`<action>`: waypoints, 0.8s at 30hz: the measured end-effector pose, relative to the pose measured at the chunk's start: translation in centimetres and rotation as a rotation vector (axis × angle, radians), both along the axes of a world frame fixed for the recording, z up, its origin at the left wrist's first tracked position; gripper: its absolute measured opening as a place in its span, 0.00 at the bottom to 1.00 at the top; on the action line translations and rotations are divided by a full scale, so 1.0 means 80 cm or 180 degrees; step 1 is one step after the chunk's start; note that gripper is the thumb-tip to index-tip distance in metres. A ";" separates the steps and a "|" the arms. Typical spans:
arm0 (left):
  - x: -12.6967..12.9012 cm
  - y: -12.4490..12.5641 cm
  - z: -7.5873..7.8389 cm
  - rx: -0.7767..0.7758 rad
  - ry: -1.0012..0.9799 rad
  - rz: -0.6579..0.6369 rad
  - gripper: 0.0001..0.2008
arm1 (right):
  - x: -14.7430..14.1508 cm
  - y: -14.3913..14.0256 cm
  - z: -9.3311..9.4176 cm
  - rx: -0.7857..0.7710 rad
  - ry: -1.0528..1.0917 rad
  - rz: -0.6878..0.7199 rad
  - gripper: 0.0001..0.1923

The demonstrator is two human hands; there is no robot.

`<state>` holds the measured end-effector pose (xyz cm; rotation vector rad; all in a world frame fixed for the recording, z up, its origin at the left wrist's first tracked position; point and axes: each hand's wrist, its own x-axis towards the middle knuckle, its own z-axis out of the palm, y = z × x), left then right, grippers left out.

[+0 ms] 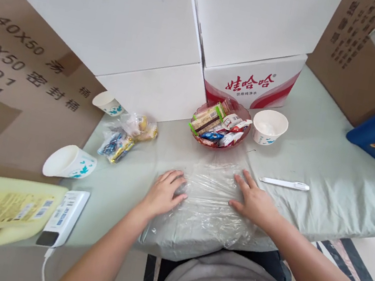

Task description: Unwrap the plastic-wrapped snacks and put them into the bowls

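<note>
Plastic wrap (207,197), clear and wrinkled, lies spread flat on the pale green cloth (328,185), just on the near side of the red snack bowl (220,126), and reaches to the cloth's front edge. I see my left hand (163,193) resting palm down on the wrap's left part, fingers spread loosely, gripping nothing. My right hand (253,200) presses flat on the wrap's right part, fingers splayed toward the bowl, also pinching nothing. Right of the bowl, almost touching it, stands a white paper cup (269,127). Farther right and nearer to me lies a white pen-like tool (284,183), apart from my right hand. Left of the bowl sits a clear bag of wrapped sweets (126,138), and beyond it two more paper cups (69,162) lie tipped. Behind the bowl stands a white carton with red lettering (252,81).
</note>
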<state>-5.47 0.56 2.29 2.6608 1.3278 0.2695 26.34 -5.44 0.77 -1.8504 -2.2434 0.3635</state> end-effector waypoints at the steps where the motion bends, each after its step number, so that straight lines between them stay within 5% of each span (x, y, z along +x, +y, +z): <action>1: -0.008 -0.005 0.002 0.0055 -0.0054 0.0059 0.16 | 0.001 0.004 0.005 -0.0011 -0.0047 -0.0002 0.36; 7: -0.035 -0.061 0.027 0.0519 -0.0971 0.0089 0.07 | 0.033 -0.015 0.044 0.0619 0.0649 0.0216 0.19; 11: -0.028 -0.110 0.023 0.0027 -0.0739 -0.0713 0.24 | 0.064 -0.050 0.044 0.0652 0.0815 0.1318 0.28; 14: -0.019 -0.130 0.007 -0.0155 -0.0428 -0.0927 0.21 | 0.077 -0.071 0.022 0.0294 0.0418 0.1824 0.33; 18: -0.016 -0.130 0.000 -0.0280 -0.0957 -0.0750 0.11 | 0.074 -0.093 0.008 0.0342 0.0348 0.1629 0.16; 24: -0.022 -0.123 0.014 -0.1137 -0.1619 0.0048 0.05 | 0.061 -0.102 0.041 0.0482 0.1479 0.1305 0.11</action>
